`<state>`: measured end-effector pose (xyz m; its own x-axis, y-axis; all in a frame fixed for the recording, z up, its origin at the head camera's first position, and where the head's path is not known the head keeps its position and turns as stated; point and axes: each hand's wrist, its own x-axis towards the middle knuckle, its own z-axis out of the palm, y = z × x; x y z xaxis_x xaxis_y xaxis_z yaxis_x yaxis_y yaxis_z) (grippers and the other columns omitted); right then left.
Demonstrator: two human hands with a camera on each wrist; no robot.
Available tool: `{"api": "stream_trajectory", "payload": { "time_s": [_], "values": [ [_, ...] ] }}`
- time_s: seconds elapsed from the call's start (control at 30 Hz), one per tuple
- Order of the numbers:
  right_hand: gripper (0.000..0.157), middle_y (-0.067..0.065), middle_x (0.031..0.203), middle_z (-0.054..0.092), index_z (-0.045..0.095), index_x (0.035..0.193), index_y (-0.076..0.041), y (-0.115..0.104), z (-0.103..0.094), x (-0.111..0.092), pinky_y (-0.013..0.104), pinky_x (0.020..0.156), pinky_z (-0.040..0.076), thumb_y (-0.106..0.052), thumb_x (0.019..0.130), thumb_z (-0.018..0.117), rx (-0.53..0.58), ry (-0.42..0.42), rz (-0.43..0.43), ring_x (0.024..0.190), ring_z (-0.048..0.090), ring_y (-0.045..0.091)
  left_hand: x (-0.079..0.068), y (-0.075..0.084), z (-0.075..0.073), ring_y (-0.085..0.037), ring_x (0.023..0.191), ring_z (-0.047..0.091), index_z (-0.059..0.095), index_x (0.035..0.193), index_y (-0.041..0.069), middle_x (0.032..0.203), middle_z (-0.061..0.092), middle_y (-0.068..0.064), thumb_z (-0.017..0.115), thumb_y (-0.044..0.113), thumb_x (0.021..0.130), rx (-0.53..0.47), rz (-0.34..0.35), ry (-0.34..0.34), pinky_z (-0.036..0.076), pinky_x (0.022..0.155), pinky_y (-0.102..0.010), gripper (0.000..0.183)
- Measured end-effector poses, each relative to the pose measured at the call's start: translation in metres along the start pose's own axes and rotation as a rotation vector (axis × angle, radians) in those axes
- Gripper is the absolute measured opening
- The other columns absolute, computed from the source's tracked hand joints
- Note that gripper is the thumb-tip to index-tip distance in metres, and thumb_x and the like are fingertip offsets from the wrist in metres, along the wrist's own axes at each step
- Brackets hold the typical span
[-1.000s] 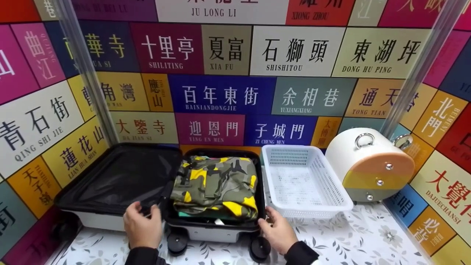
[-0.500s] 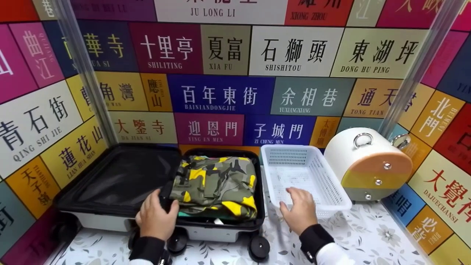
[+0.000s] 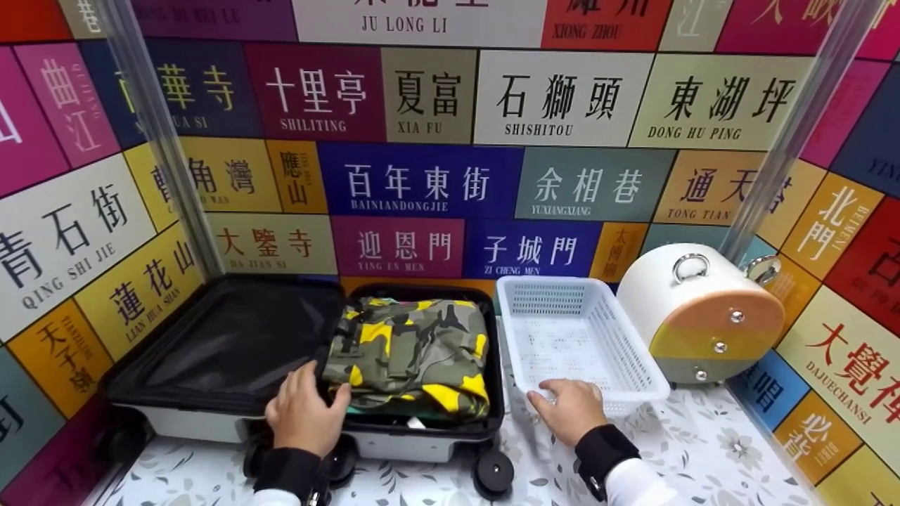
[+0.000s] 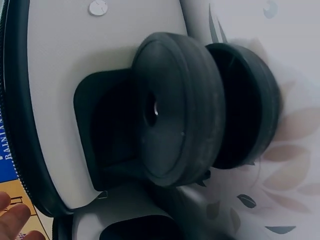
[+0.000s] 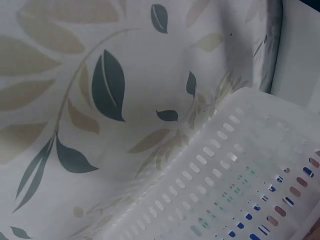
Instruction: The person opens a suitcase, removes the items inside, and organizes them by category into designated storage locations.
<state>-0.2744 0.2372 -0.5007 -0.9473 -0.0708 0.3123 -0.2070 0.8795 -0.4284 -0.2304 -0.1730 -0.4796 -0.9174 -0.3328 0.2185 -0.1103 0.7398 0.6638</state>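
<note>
An open suitcase (image 3: 401, 448) lies flat, white outside and black inside. Its right half holds a folded camouflage garment (image 3: 408, 351) in grey, green and yellow; a black panel (image 3: 239, 337) covers the left half. My left hand (image 3: 307, 414) is at the front, where the two halves meet, fingers spread and relaxed. In the left wrist view, its fingertips (image 4: 12, 220) show at the lower left, beyond a suitcase wheel (image 4: 180, 110). My right hand (image 3: 571, 413) rests at the front rim of a white plastic basket (image 3: 524, 337), its fingers loosely bent. The basket holds nothing visible.
A rounded white case (image 3: 668, 281) with an orange, yellow and grey front and metal rings stands right of the basket. The table (image 3: 717, 450) has a leaf-patterned cover. Panels with large lettering (image 3: 422, 179) form walls behind and at both sides.
My right hand has moved right from the suitcase's front corner to the basket's front rim, its fingers now more bent. My left hand has shifted right, to between the suitcase halves.
</note>
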Motion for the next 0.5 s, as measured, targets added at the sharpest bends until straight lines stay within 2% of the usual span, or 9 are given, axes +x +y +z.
{"api": "stream_trajectory", "payload": {
  "time_s": [0.2, 0.4, 0.5],
  "values": [
    [0.030, 0.012, 0.112, 0.081, 0.081, 0.111, -0.010, -0.001, 0.004, -0.003, 0.063, 0.108, 0.038, -0.035, 0.096, 0.074, -0.001, 0.023, -0.011, 0.109, 0.071, 0.041, 0.000, 0.002, 0.001, -0.045, 0.150, 0.037, 0.041, 0.158, 0.005, 0.162, 0.043, -0.025, 0.065, 0.044, 0.099, -0.002, -0.003, -0.020, 0.022, 0.119, -0.068, 0.075],
    [0.030, 0.012, 0.111, 0.081, 0.081, 0.110, -0.009, -0.004, 0.004, -0.008, 0.068, 0.110, 0.036, -0.035, 0.097, 0.074, 0.003, 0.024, -0.018, 0.107, 0.071, 0.042, -0.001, 0.002, 0.003, -0.044, 0.145, 0.044, 0.044, 0.156, 0.004, 0.158, 0.049, -0.023, 0.067, 0.042, 0.098, -0.009, 0.024, 0.016, 0.025, 0.117, -0.066, 0.073],
    [0.028, 0.011, 0.109, 0.081, 0.081, 0.108, -0.010, -0.005, 0.003, -0.011, 0.066, 0.109, 0.038, -0.035, 0.096, 0.074, 0.001, 0.032, -0.017, 0.105, 0.072, 0.041, -0.001, 0.002, 0.004, -0.044, 0.144, 0.046, 0.046, 0.155, 0.003, 0.157, 0.050, -0.023, 0.068, 0.042, 0.097, -0.014, 0.036, 0.028, 0.027, 0.117, -0.066, 0.073]
  ]
}}
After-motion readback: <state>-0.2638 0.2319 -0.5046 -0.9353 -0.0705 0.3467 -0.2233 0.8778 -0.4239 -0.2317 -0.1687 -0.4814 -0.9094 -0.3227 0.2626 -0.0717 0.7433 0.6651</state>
